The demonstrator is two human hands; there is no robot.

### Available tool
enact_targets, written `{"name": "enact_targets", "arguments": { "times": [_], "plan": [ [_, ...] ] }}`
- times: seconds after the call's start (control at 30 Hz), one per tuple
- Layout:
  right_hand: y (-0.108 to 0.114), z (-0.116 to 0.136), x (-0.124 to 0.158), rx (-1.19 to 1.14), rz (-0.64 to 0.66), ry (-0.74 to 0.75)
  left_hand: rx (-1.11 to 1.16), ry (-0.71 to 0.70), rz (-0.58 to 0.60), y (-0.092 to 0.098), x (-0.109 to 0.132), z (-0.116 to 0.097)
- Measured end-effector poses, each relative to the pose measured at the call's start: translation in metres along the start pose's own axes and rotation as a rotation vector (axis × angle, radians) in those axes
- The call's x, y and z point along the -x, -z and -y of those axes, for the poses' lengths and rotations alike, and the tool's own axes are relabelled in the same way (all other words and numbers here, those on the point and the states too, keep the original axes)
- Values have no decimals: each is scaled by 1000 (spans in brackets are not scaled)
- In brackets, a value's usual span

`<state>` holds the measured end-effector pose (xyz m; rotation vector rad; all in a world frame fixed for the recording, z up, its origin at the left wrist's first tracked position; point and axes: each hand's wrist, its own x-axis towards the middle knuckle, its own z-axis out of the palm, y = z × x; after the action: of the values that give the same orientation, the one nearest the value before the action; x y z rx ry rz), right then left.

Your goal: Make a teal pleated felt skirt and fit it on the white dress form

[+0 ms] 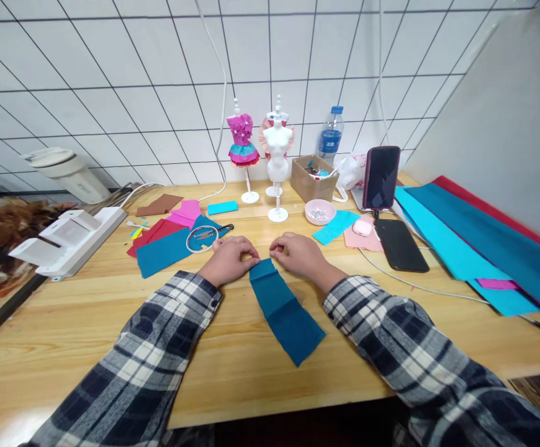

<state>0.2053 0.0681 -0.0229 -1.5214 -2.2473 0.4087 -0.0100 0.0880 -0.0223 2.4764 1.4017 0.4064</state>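
Note:
A long strip of dark teal felt (283, 307) lies on the wooden table (88, 329) in front of me, with a few cross folds near its far end. My left hand (230, 259) pinches the far left corner of the strip, fingers closed. My right hand (300, 253) pinches the far right corner the same way. Both sleeves are plaid. Just beyond my hands stand a bare white mini mannequin (277, 158) and a second one dressed in pink and teal (243, 141).
Loose felt pieces in red, teal, pink and brown (167, 239) with a wire ring (202, 238) and scissors lie left. A pink bowl (320, 212), cardboard box (311, 177), water bottle (330, 135), standing phone (380, 177), flat phone (400, 245) and large felt sheets (479, 248) sit right.

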Motion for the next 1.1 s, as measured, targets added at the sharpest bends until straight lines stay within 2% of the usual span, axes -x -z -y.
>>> {"name": "enact_targets", "arguments": {
  "times": [0.23, 0.4, 0.53, 0.87, 0.93, 1.0, 1.03, 1.07, 1.1],
  "plan": [
    [-6, 5, -4, 44, 82, 6, 1, -48, -20, 0, 2, -2],
    [1, 3, 4, 51, -19, 133, 52, -62, -35, 1, 2, 2],
    [5, 2, 7, 9, -97, 149, 36, -55, -74, 5, 4, 0],
    [9, -2, 3, -43, -107, 177, 26, -131, -128, 9, 5, -10],
    [12, -3, 3, -39, -112, 172, -8, -119, -225, 15, 9, -13],
    [15, -4, 3, -50, -179, 115, -15, -136, -355, 22, 17, -22],
    [18, -4, 4, -63, -254, 75, 11, -183, -369, 24, 22, -30],
    [21, -4, 5, -79, -353, 37, 69, -285, -304, 24, 27, -39],
    [24, -2, 7, -93, -465, 7, 150, -423, -150, 23, 31, -48]
  ]
}}
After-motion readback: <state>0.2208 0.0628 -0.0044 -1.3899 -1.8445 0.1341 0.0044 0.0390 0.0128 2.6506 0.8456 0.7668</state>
